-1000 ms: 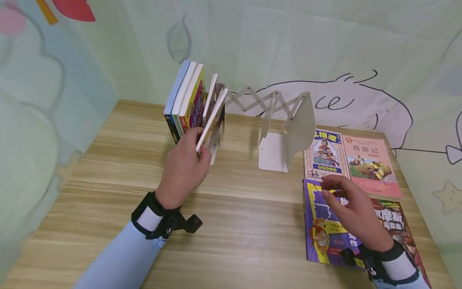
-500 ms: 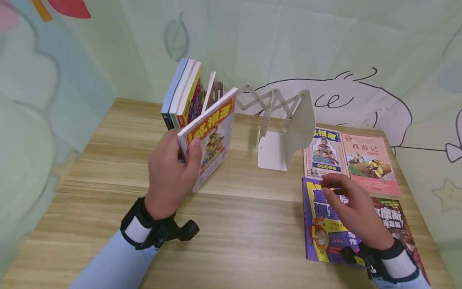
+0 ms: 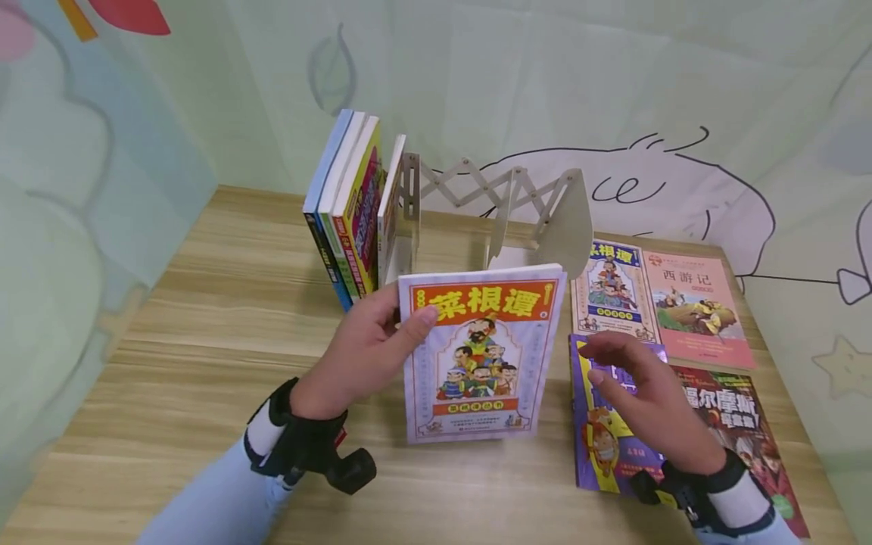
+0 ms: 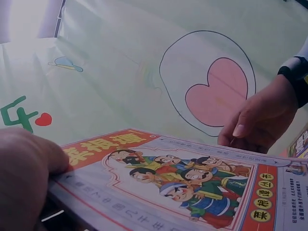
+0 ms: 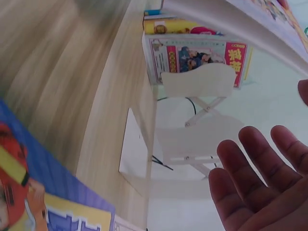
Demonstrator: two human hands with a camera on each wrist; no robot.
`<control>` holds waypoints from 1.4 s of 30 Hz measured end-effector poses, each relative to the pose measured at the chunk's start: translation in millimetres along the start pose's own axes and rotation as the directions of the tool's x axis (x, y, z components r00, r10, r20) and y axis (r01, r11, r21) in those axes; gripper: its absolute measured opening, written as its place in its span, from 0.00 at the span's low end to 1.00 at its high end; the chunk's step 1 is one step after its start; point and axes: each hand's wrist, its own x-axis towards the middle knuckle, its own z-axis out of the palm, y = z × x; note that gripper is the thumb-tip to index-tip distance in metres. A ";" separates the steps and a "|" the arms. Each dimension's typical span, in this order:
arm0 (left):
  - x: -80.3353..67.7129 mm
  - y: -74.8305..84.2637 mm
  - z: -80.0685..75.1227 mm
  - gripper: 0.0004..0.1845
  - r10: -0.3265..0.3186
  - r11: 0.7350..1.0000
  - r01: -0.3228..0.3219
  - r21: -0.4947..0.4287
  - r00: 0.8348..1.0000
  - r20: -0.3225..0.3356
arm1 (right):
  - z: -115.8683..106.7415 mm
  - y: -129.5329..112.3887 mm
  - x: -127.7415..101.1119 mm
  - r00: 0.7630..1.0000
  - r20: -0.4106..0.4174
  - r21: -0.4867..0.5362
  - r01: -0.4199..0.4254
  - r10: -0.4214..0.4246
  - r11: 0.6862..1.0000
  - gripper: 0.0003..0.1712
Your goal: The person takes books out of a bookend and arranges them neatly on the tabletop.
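My left hand [image 3: 364, 348] grips a white book with an orange title band [image 3: 482, 356] by its upper left corner, thumb on the front cover. The book is held above the table, its cover turned toward me; the left wrist view shows the cartoon figures on this cover [image 4: 192, 178] close up. To its right my right hand [image 3: 647, 397] hovers over a purple book [image 3: 591, 454], fingers loosely bent and holding nothing. In the right wrist view several fingers [image 5: 257, 159] are spread apart. Left-hand fingers behind the book are hidden.
Several upright books [image 3: 350, 212] stand at the back left beside a white expandable bookend [image 3: 568, 219]. Flat on the right lie a blue-titled book [image 3: 609, 291], a pink book [image 3: 702, 303] and a dark red book [image 3: 739, 431]. A printed cloth wall [image 3: 436, 76] borders the wooden table [image 3: 170, 363].
My left hand has pulled the orange-banded book out from the bookend, brought it nearer and to the right, and turned its cover toward me. My right hand has barely shifted.
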 end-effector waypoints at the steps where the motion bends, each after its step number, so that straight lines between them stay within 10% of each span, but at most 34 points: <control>1: -0.1 0.4 2.0 0.16 -0.002 1.000 0.003 -0.017 1.000 0.021 | 1.5 -1.1 -0.5 1.000 0.014 0.022 0.007 -0.007 1.000 0.20; 15: -0.2 -3.1 20.6 0.16 -0.036 0.988 0.060 -0.141 0.985 0.170 | 27.2 -10.2 -6.4 0.961 0.225 0.432 0.050 -0.161 0.900 0.26; 42: 13.0 -26.6 14.5 0.20 -0.195 0.980 0.194 0.039 0.980 0.048 | 28.5 2.8 -8.3 0.987 0.156 0.252 -0.014 -0.026 0.968 0.22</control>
